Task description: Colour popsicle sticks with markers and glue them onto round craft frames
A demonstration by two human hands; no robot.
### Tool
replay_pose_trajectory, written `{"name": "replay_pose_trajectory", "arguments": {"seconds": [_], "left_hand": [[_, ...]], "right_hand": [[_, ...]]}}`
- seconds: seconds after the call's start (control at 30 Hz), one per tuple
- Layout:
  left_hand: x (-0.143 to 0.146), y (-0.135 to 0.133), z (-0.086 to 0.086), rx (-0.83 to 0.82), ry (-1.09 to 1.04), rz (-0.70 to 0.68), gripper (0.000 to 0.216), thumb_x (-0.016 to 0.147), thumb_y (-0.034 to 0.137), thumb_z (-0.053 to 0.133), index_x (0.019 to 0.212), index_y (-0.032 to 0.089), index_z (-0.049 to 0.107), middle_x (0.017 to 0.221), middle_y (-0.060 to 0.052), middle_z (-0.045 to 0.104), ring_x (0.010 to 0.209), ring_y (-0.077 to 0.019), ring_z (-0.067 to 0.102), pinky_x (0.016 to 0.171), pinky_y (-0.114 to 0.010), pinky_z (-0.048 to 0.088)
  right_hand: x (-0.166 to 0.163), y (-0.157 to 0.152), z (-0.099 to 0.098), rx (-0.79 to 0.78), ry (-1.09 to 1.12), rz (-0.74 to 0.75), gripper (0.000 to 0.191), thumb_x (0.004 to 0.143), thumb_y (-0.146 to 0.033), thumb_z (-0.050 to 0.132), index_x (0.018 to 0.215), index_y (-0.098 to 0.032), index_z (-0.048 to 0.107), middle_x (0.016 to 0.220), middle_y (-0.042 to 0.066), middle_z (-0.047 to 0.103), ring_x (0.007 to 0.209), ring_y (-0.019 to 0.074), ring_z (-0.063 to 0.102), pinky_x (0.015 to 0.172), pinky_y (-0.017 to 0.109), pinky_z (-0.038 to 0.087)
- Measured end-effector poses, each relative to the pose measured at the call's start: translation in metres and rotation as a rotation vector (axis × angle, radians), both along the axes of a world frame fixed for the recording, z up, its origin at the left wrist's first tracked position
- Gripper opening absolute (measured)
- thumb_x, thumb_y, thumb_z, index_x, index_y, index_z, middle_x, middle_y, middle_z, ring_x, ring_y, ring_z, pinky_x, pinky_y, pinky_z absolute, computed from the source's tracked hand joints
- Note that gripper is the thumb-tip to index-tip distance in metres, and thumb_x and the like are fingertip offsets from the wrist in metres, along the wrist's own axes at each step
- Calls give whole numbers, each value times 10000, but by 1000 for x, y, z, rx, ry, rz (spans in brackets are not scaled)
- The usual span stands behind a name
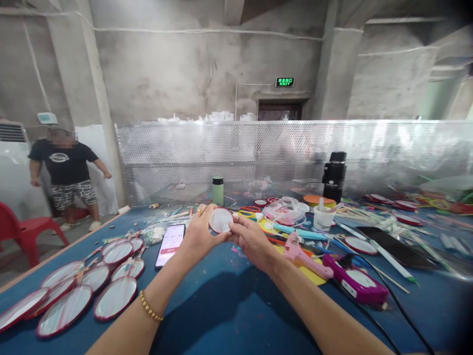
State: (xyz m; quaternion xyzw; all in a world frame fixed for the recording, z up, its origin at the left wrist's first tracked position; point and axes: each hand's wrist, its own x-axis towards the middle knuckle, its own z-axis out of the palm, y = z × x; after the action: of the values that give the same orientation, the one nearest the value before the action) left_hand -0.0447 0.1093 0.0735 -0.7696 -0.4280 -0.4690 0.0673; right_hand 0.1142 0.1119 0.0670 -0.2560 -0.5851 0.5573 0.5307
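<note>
Between my two hands, raised over the blue table, is a small round white disc (220,220) with a red rim. My left hand (201,230) grips its left edge, thumb below and fingers curled over the top. On the right, the fingertips of my right hand (249,236) pinch the lower edge. A lit phone (170,245) lies beside my left hand. Several finished-looking round paddles (116,298) with red rims and stick handles are spread at the left. A pink glue gun (305,259) rests right of my right hand.
A purple device (354,281) with black cables, a dark phone (397,246) and a white cup (324,218) stand to the right. A green bottle (218,191) and black flask (334,176) stand before a perforated metal screen (185,158). A person (66,167) stands at left near a red chair (31,229).
</note>
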Motion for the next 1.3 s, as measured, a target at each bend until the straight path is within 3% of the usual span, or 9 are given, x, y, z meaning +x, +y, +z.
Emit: {"name": "replay_pose_trajectory", "arguments": {"seconds": [0.23, 0.47, 0.6, 0.67, 0.73, 0.83, 0.93, 1.13, 1.3], "left_hand": [[-4, 5, 1, -28, -28, 33, 399, 744, 375, 768, 1051, 219, 565, 1031, -55, 576, 1013, -276, 566, 866, -382, 454], [1, -4, 3, -147, -17, -125, 465, 715, 398, 792, 1078, 202, 577, 1050, -68, 569, 999, -271, 560, 859, -385, 463], [0, -2, 1, -250, -117, -258, 510, 750, 411, 758, 1179, 211, 570, 1102, -73, 614, 992, -255, 583, 852, -365, 473], [-2, 0, 0, -323, -212, -307, 487, 830, 423, 656, 1245, 197, 539, 1019, -64, 644, 888, -218, 605, 792, -338, 485], [-4, 2, -1, -442, -325, -310, 458, 896, 441, 528, 1268, 176, 512, 818, -23, 636, 678, -172, 586, 629, -291, 470], [-4, 3, -3, -600, -402, -320, 357, 902, 466, 451, 1021, 160, 591, 593, 31, 554, 419, -118, 463, 410, -232, 325], [-3, 5, -5, -615, -417, -327, 325, 867, 468, 467, 726, 183, 531, 532, 33, 529, 356, -87, 407, 362, -207, 250], [-5, 9, -5, -540, -493, -284, 318, 850, 472, 459, 673, 208, 456, 487, 59, 493, 343, -73, 350, 370, -190, 227], [-6, 12, -7, -494, -487, -246, 314, 842, 448, 454, 633, 217, 425, 442, 75, 440, 337, -77, 337, 386, -195, 246]], "right_hand": [[-9, -4, -3, -18, 77, -71, 365, 667, -325, 714, 989, -177, 624, 974, 74, 701, 861, 197, 668, 796, 316, 553], [-3, 7, -13, -38, 34, -115, 351, 642, -347, 749, 937, -186, 647, 769, 24, 691, 706, 180, 657, 625, 288, 547], [-3, 11, -16, -33, 21, -171, 328, 629, -333, 728, 911, -192, 637, 779, 23, 694, 662, 184, 653, 609, 318, 564], [-2, 12, -15, -21, 6, -199, 314, 632, -333, 719, 901, -192, 639, 794, 31, 699, 663, 191, 654, 607, 333, 572], [-1, 13, -14, -2, -17, -222, 309, 639, -328, 715, 907, -192, 648, 802, 35, 702, 672, 201, 656, 591, 338, 572], [-2, 13, -14, 33, -57, -229, 305, 643, -305, 729, 917, -186, 666, 803, 40, 707, 668, 213, 655, 553, 334, 559], [-5, 9, -13, 57, -65, -220, 306, 657, -314, 750, 922, -185, 670, 809, 43, 709, 668, 212, 653, 554, 328, 556], [-14, -3, -10, 46, 30, -179, 335, 822, -486, 643, 984, -193, 630, 955, 61, 692, 801, 198, 665, 681, 320, 583], [-17, -10, -10, 6, 123, -84, 357, 829, -521, 644, 991, -203, 638, 995, 82, 664, 873, 217, 643, 735, 362, 594]]}}
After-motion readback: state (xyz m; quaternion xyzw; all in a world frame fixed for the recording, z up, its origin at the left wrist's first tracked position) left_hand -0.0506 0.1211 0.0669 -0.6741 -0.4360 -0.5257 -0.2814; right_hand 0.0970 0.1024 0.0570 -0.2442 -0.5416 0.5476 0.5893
